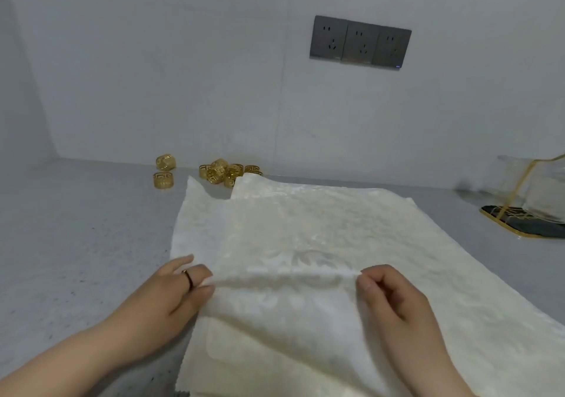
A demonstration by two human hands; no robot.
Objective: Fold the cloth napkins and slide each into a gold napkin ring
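Napkin [305, 228] on top of the pile is the one in work: cream, patterned, spread on the grey counter [76, 244] with its near edge lifted. At the far left, near the wall, two rings [163, 180] sit apart from a heap [218, 172] of more gold rings just beyond the cloth's far corner. They look parked within reach yet clear of the folding area. The left hand [183, 286], a dark band on one finger, pinches the left end of the raised edge between thumb and fingers. Under the top napkin a second cloth [189, 222] shows as a strip along the left side, so the pile likely serves as the supply. The right hand [394, 299] pinches the other end of the same edge, fingers curled in. Holding both ends keeps the edge taut and straight, which suits carrying it away from the person for a first fold. No cloth sits in a ring yet, so the task seems barely begun. At the far right stands a gold-framed holder [532, 207] on a dark base, apart from the cloth.
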